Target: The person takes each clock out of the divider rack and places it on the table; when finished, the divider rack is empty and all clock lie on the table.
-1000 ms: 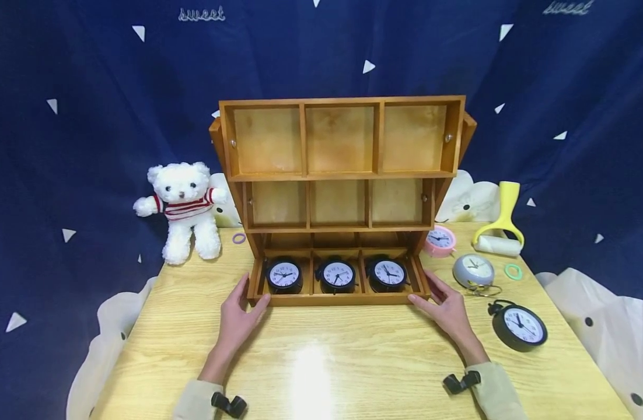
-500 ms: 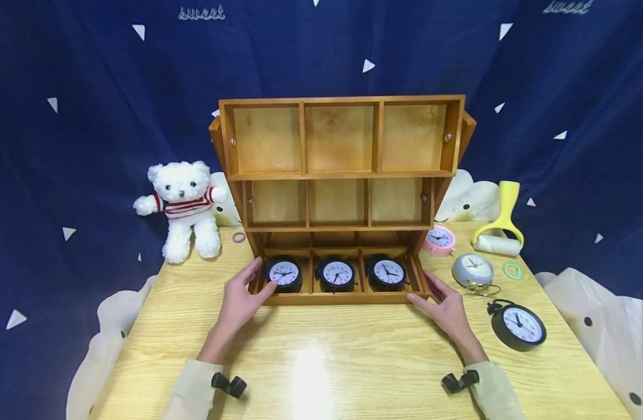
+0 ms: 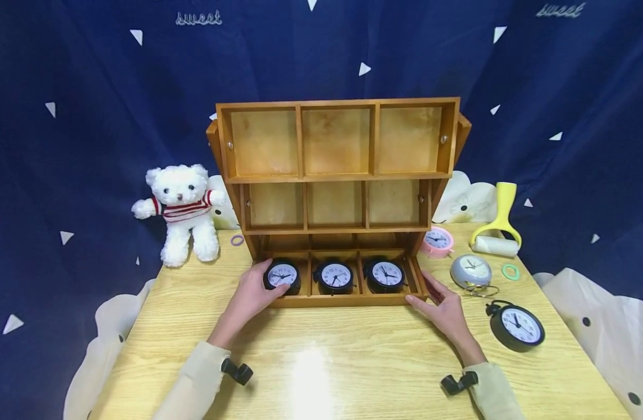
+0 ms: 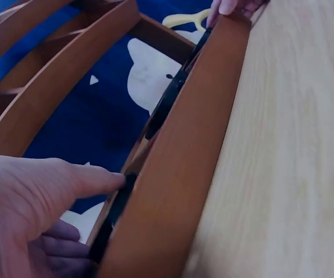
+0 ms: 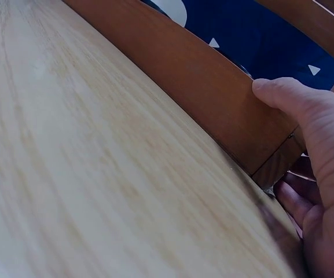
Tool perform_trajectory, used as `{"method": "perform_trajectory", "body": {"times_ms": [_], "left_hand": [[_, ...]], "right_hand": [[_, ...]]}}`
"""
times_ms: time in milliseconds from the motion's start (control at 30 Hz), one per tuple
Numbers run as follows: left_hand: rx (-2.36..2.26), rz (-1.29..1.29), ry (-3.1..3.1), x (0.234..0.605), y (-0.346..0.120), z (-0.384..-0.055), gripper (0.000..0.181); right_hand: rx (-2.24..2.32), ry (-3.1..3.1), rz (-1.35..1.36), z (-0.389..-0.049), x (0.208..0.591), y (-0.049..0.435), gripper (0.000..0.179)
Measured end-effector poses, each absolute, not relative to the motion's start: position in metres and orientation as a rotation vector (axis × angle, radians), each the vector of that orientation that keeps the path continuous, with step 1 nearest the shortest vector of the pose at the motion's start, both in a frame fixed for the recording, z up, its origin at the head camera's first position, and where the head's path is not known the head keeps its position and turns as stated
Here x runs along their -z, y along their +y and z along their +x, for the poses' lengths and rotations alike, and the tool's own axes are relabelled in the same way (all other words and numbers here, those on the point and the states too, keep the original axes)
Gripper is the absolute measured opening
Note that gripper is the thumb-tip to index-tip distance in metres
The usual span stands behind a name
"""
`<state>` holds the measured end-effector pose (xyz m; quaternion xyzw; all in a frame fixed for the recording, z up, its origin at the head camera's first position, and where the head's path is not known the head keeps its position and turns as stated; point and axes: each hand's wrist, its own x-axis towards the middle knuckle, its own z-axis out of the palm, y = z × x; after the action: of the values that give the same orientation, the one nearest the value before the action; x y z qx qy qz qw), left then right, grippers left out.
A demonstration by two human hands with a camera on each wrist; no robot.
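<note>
Both hands are at the bottom tier: the left hand pinches the left black clock between a thumb over the dial's lower edge and fingers at its outer side, while the right hand grips the shelf's lower right corner, thumb on the front rail and fingers outside. That corner hold probably steadies the frame while the other hand handles the clock.

A dark blue curtain hangs behind the table. On it stands the wooden shelf, its tiers divided in three. The left black clock sits in the bottom tier's left compartment, with the middle black clock and right black clock in the next two, dials toward the person; the dividers seem to keep them apart. The white bear is upright to the left, perhaps propped by the curtain — I cannot tell. To the right are a yellow roller, a tilted black clock, a grey clock and a pink clock. Smallest are the green ring, near the grey clock, and the purple ring, between bear and shelf.

A second ago the left hand lay at the shelf's left corner, thumb on the rail; now it has the clock. The right hand's hold looks unchanged — so do the clocks' places.
</note>
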<state>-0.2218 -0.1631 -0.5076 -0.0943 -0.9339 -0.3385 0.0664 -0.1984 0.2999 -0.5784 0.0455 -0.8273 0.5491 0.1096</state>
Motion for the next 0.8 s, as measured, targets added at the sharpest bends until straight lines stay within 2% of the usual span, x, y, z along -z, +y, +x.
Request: {"method": "perform_trajectory", "body": {"times_ms": [400, 800], "left_hand": [[0.842, -0.149, -2.958, 0.498, -0.145, -0.226, 0.094], [0.752, -0.061, -2.914, 0.502, -0.135, -0.224, 0.081]], "right_hand": [[-1.598, -2.440, 0.130, -0.199, 0.582, 0.303, 0.078], [-1.629, -2.432, 0.134, -0.199, 0.580, 0.302, 0.078]]}}
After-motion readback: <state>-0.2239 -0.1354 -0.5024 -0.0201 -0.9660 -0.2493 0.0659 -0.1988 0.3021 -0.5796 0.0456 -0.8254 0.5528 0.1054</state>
